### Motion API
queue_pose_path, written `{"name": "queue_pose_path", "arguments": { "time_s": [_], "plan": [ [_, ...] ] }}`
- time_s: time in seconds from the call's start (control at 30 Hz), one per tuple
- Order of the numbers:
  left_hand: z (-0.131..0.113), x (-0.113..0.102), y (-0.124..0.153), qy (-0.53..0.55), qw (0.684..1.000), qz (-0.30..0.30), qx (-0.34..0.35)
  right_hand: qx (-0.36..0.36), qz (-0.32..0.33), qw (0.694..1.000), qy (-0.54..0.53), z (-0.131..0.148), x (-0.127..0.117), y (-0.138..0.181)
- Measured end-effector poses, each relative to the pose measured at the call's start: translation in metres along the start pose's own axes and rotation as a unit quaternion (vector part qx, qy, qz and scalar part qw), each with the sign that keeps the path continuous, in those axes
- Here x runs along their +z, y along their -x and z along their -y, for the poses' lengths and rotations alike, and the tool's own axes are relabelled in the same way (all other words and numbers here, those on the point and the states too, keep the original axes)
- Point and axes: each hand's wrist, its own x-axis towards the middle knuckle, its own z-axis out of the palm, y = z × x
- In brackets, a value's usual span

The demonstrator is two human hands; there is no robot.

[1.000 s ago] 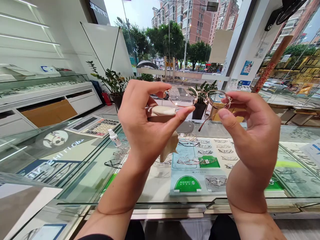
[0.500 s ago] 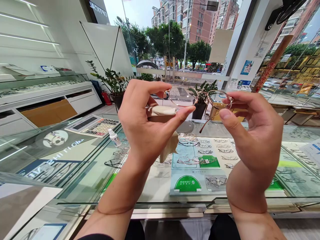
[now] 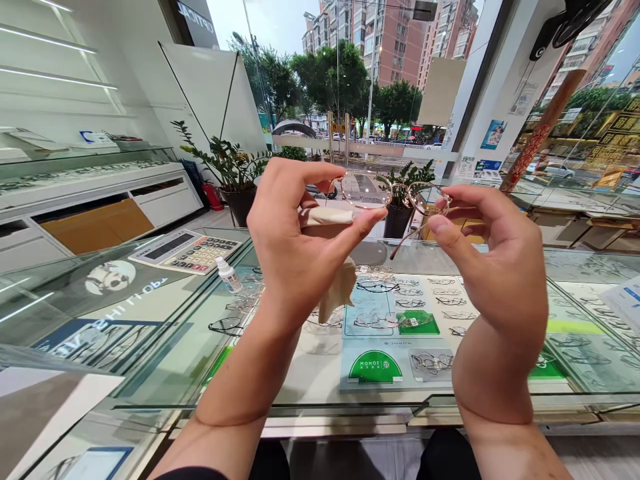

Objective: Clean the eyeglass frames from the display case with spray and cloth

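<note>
A pair of thin metal-rimmed eyeglasses (image 3: pixel 411 193) is held up above the glass counter, between both hands. My left hand (image 3: pixel 295 233) grips the left rim between thumb and forefinger. A beige cleaning cloth (image 3: pixel 339 293) is tucked in the same hand's palm, its loose end hanging below. At the other side, my right hand (image 3: pixel 495 253) pinches the frame's right end with thumb and forefinger. One temple arm of the glasses slants down below the right lens; the other is mostly hidden by my left hand.
The glass counter (image 3: pixel 295 405) holds several spectacle frames on display. A calculator (image 3: pixel 185 251) and a small white spray bottle (image 3: pixel 229 275) stand on its left part. Beyond are potted plants (image 3: pixel 237 167), a fire extinguisher (image 3: pixel 212 196) and a large window onto the street.
My right hand has moved left and the glasses have shifted slightly left with it. My left hand has moved a little to the right. Both keep their hold.
</note>
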Motion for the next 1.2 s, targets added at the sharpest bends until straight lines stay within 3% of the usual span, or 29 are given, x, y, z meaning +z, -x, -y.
{"name": "queue_pose_path", "arguments": {
  "time_s": [0.33,0.53,0.73,1.07,1.2],
  "plan": [
    [0.017,0.014,-0.005,-0.013,1.000,-0.003,0.003,-0.012,0.006,0.999,-0.035,-0.031,0.016,-0.011],
    [0.029,0.018,-0.004,-0.009,1.000,-0.008,0.003,-0.034,-0.040,0.998,-0.015,-0.025,0.021,-0.010],
    [0.038,0.023,-0.001,0.019,0.999,0.032,-0.035,-0.067,-0.066,0.995,0.044,-0.016,0.024,-0.006],
    [0.040,0.028,-0.001,0.062,0.992,0.050,-0.098,-0.113,-0.099,0.986,0.075,-0.018,0.027,-0.006],
    [0.039,0.029,-0.001,0.064,0.992,0.054,-0.092,-0.124,-0.109,0.982,0.088,-0.015,0.027,-0.006]
  ]
}}
